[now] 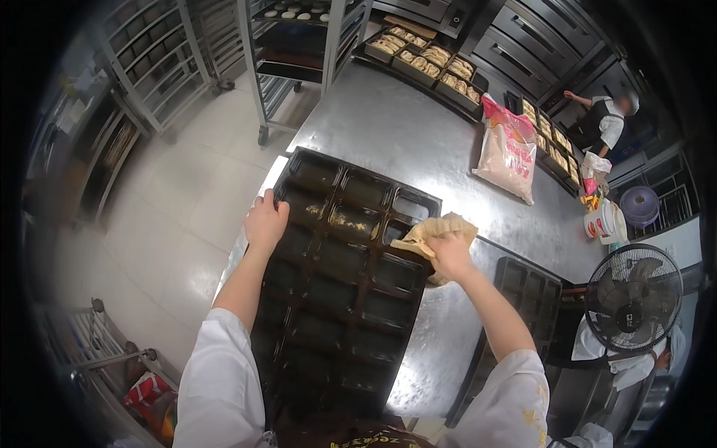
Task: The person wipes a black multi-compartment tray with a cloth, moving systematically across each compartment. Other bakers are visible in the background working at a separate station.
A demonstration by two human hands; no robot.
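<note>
A large dark baking tray (pixel 351 250) with rows of rectangular wells lies on the steel table in front of me. My left hand (pixel 266 222) grips its left rim, fingers bent over the edge. A crumpled tan cloth (pixel 455 224) is bunched in my right hand (pixel 450 256) at the tray's right side, beside the upper wells. Pale crumbs (pixel 351 222) lie in a middle well of the second row, with a few in the well to its left. The cloth hides part of the right rim.
Pans of shaped dough (pixel 426 61) and a pink-and-clear sack (pixel 508 149) stand on the steel table (pixel 336 112). A second welled tray (pixel 526 287) and a fan (pixel 633 299) are at the right. Rolling racks (pixel 263 82) stand left. One person (pixel 609 123) works at far right.
</note>
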